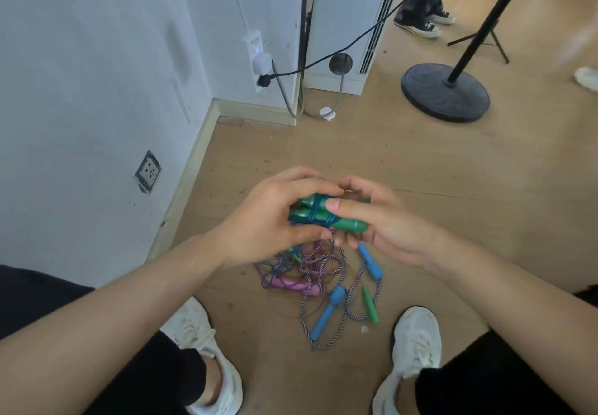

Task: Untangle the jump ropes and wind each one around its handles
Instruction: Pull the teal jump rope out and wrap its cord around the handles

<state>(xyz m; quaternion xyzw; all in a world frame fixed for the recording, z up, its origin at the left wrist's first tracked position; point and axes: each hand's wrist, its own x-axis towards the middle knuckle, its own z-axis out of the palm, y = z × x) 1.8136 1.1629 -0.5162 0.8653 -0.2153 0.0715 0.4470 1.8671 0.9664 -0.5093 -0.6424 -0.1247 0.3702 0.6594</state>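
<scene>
Two green handles (315, 214) lie side by side in front of me, bound together by turns of dark teal rope. My left hand (271, 217) grips their left end. My right hand (382, 220) grips the right end, thumb laid across the top. On the floor below lies a tangled pile of ropes (320, 269): two blue handles (370, 261) (326, 312), a pink handle (293, 283), a slim green handle (370, 304) and striped purple-white cord.
My two white shoes (207, 350) (414, 346) stand either side of the pile on the wooden floor. A wall is at left with a socket (148, 170). A round black stand base (445, 91) and another person's feet (424, 24) are at the back right.
</scene>
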